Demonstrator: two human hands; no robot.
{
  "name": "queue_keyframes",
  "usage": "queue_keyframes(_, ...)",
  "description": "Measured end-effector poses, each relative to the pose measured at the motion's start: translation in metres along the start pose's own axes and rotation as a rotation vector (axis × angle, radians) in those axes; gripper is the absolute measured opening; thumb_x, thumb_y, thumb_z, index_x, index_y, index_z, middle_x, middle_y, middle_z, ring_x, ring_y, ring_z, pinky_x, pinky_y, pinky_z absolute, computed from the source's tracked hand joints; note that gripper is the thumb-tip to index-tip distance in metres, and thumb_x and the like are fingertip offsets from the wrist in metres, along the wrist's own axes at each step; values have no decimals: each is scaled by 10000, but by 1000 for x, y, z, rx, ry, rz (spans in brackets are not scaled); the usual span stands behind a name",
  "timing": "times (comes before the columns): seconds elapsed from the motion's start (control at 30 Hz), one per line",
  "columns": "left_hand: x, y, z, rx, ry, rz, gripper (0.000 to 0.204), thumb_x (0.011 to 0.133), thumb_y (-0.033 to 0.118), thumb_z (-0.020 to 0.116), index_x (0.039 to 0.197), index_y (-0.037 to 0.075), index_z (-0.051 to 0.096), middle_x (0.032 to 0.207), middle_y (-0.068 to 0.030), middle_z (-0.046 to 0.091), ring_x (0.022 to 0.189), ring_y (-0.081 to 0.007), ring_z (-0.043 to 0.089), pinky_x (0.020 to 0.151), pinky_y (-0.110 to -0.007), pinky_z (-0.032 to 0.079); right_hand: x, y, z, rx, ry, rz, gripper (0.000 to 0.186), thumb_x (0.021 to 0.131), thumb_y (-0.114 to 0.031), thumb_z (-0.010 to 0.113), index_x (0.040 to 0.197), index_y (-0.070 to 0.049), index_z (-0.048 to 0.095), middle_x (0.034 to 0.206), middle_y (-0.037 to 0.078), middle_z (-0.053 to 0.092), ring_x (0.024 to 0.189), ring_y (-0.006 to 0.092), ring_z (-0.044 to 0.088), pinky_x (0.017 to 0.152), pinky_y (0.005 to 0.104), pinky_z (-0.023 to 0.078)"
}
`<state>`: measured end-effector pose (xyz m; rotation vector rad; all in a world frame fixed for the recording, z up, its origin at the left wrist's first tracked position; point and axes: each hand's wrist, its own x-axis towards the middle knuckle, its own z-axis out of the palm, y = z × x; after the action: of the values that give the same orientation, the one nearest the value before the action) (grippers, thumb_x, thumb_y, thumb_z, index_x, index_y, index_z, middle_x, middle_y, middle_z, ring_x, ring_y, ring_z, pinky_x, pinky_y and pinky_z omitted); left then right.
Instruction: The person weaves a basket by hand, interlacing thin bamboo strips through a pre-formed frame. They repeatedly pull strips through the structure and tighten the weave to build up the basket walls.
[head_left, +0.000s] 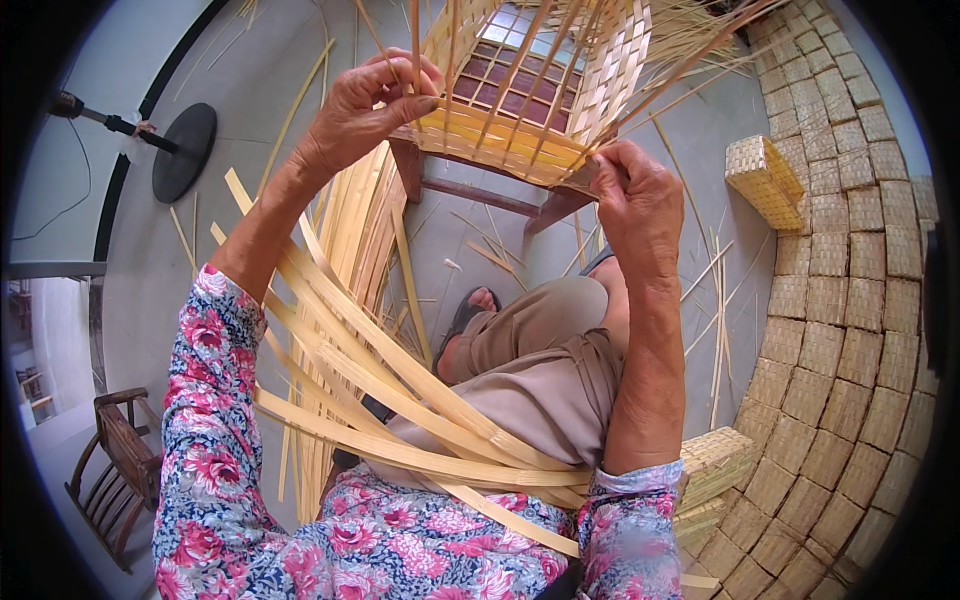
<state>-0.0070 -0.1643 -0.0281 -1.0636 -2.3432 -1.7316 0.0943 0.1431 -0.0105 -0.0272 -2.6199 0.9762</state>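
Head view: the woven basket [612, 75] sits on a dark wooden stool [480, 196], ahead of the person and between the 2 hands, its near wall facing the lap [520, 320] along the stool's near edge. The relation that seems to matter most is that wall's long axis: the yellow strip [462, 122] in it runs left to right, dipping a little toward the right, with 1 hand at each end. The left hand [365, 105] is by the stool's near left corner, its thumb against the end of the wall and its fingers curled beside the thin upright strips [452, 45]; whether it clamps anything or only steadies the wall, I cannot tell. The right hand [640, 200] is by the near right corner, thumb and forefinger pinched together on what looks like the other end of the yellow strip. Neither hand is clearly nearer the wall, though the right sits closer to the person. The upright strips rise between the hands, crossing the wall's axis. Loose pale strips [375, 446] slant over the lap, on the person's side of the stool's near edge, well apart from both hands.
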Motion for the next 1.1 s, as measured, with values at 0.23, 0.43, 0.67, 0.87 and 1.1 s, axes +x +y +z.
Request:
queue_keyframes(0.23, -14, 6, 18, -50, 338, -225, 336, 989, 262, 690, 1281, 113, 617, 977, -15, 604, 894, -90, 556, 871, -219, 468, -2, -7, 3, 135, -113, -1, 111, 900, -192, 715, 890, -82, 706, 760, 135, 697, 693, 343, 673, 636, 404, 511)
queue_keyframes(0.43, -7, 3, 26, 8, 467, -238, 384, 998, 246, 675, 1335, 81, 592, 977, -23, 624, 966, -91, 573, 931, -247, 456, 0, -9, 5, 160, -148, 2, 138, 901, -202, 721, 873, -70, 693, 742, 138, 688, 656, 339, 662, 619, 402, 507)
queue_keyframes(0.67, 5, -9, 24, -253, 372, -286, 434, 1054, 303, 565, 1374, 10, 561, 1227, -79, 667, 1188, -129, 574, 1038, -280, 433, 1, -17, 9, 191, -130, -35, 144, 899, -191, 721, 855, -64, 667, 727, 146, 675, 662, 360, 657, 603, 410, 499)
queue_keyframes(0.87, 15, -21, 28, -398, 388, -328, 383, 1051, 301, 566, 1334, 49, 615, 997, -14, 689, 936, -58, 601, 850, -219, 484, 2, -18, 7, 226, -143, -131, 89, 916, -27, 679, 845, 3, 633, 624, 31, 566, 587, 74, 490, 543, 270, 421)
queue_keyframes(1.1, 10, -9, 36, -290, 349, -289, 431, 1079, 274, 496, 1456, 64, 493, 1271, -85, 650, 1162, -124, 605, 1044, -275, 463, -3, -18, 2, 223, -190, -22, 135, 892, -164, 711, 840, -54, 654, 699, 152, 654, 639, 360, 641, 589, 408, 482)
